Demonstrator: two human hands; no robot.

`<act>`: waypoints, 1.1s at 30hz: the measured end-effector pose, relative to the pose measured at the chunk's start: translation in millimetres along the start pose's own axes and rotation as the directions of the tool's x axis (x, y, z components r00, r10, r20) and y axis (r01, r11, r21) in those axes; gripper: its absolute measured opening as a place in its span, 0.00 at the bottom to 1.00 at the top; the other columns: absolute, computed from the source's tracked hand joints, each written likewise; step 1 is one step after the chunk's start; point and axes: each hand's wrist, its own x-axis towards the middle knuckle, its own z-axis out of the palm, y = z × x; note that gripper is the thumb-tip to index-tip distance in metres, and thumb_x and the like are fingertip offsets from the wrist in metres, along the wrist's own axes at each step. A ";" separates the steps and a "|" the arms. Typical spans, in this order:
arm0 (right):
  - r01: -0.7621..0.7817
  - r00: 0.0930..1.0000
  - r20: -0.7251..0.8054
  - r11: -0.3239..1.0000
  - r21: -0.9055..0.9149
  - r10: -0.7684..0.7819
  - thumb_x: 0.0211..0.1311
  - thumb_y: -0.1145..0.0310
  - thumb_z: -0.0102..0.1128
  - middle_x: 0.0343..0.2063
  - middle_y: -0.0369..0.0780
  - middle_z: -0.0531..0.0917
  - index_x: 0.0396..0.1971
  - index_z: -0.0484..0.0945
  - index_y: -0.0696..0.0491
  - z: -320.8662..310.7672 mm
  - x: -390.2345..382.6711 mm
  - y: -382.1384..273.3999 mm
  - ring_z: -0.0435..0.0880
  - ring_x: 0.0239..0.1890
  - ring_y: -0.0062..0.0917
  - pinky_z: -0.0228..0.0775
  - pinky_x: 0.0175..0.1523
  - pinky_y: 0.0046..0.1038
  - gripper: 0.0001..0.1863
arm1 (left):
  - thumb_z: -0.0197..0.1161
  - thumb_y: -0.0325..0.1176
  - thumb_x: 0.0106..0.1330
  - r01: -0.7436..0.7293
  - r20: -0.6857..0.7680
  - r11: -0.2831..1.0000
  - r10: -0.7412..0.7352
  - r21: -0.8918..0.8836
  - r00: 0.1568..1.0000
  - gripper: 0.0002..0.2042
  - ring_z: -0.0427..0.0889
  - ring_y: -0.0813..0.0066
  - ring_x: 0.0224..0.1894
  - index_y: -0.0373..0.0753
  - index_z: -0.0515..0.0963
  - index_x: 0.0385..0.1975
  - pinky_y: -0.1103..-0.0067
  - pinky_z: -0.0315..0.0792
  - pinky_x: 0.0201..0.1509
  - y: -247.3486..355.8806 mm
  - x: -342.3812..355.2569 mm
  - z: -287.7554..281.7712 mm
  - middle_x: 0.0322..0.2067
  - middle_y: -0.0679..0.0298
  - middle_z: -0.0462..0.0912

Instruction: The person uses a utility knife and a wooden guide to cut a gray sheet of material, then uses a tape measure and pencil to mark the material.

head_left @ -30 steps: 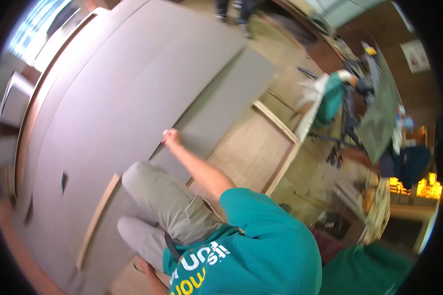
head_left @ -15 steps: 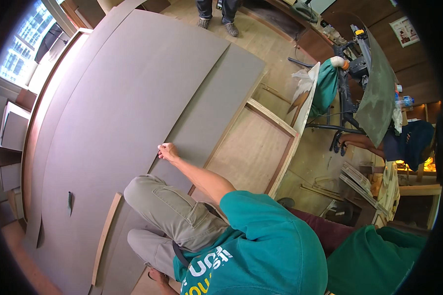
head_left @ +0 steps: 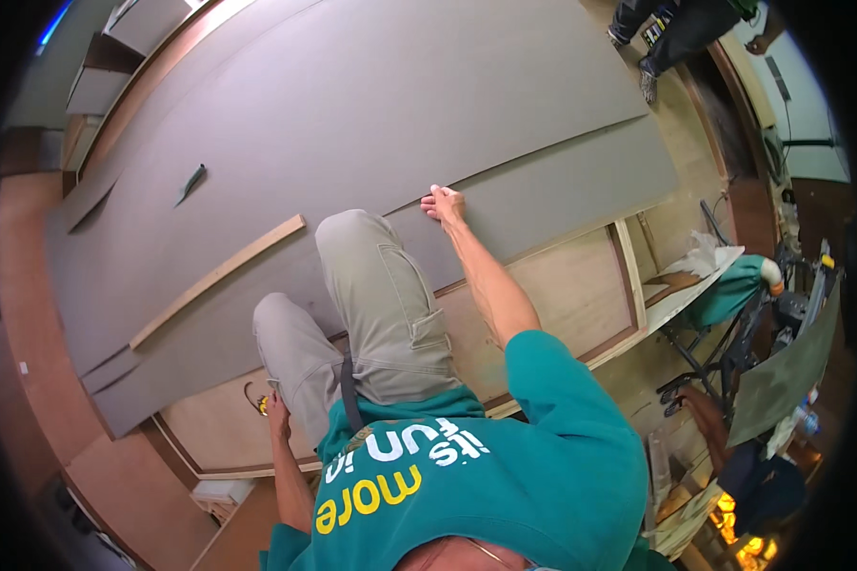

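Head view: from where I stand, the worker's right hand [head_left: 445, 204] is out past the right knee, set down on the long edge of the upper grey sheet [head_left: 400, 105]. That big sheet lies flat, overlapping the lower grey sheet [head_left: 581, 186], whose bare band runs along the worker's side of the edge. The fingers of the right hand are bunched close together there; I cannot tell whether its grip pinches the edge or only rests on it. The left hand [head_left: 277, 416] is low beside the left thigh, its grip closed on a small yellow-and-black thing [head_left: 263, 405], too small for me to make out fully, with a thin dark curve showing just above it.

The grey trousers [head_left: 381, 285] are bent at the knees over the sheets. A narrow wooden strip [head_left: 219, 281] lies slantwise on the grey surface, one end just beside the right knee. Farther off, well apart from both hands, a slim dark green thing [head_left: 191, 184] lies on the upper sheet. Under the lower sheet's near side I see pale wooden framework [head_left: 581, 285]. Beyond it to the right, white plastic [head_left: 707, 252] sits by a green cloth [head_left: 728, 297], and at the top right another person's dark trousers [head_left: 690, 43] stand near the sheet's far corner
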 end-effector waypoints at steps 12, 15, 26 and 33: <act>-0.088 0.985 0.144 0.992 -0.089 0.100 0.69 0.55 0.56 0.44 0.47 0.85 0.53 0.73 0.59 -3.4 -14.0 -7.5 0.87 0.40 0.32 0.82 0.41 0.29 0.23 | 0.53 0.36 0.69 0.000 -0.049 0.918 -0.021 -0.397 0.999 0.13 0.83 0.69 0.37 0.36 0.77 0.46 0.73 0.75 0.42 -15.5 -64.9 42.1 0.33 0.59 0.84; -0.104 0.984 0.135 0.989 -0.109 0.119 0.69 0.55 0.56 0.45 0.47 0.85 0.54 0.73 0.57 -4.0 -0.1 4.1 0.87 0.42 0.33 0.82 0.41 0.28 0.23 | 0.53 0.36 0.68 0.011 -0.084 0.950 -0.039 -0.313 0.996 0.13 0.83 0.68 0.37 0.36 0.77 0.46 0.73 0.75 0.43 -26.5 -63.7 38.4 0.33 0.58 0.84; -0.017 0.990 0.128 0.942 -0.334 0.063 0.70 0.55 0.56 0.39 0.39 0.85 0.44 0.75 0.54 -23.2 19.6 -0.5 0.85 0.37 0.25 0.77 0.41 0.23 0.17 | 0.55 0.34 0.66 -0.172 -0.161 0.977 0.191 0.126 0.968 0.14 0.84 0.64 0.37 0.34 0.79 0.46 0.72 0.76 0.45 -36.5 22.2 10.9 0.34 0.54 0.85; -0.013 0.988 0.133 0.915 -0.403 0.073 0.69 0.56 0.57 0.38 0.38 0.84 0.43 0.76 0.54 -26.2 3.5 -3.8 0.84 0.37 0.24 0.77 0.40 0.23 0.16 | 0.57 0.32 0.64 -0.335 -0.375 0.942 0.301 -0.027 0.877 0.15 0.82 0.59 0.46 0.36 0.80 0.48 0.68 0.74 0.53 6.2 100.2 -20.6 0.42 0.51 0.83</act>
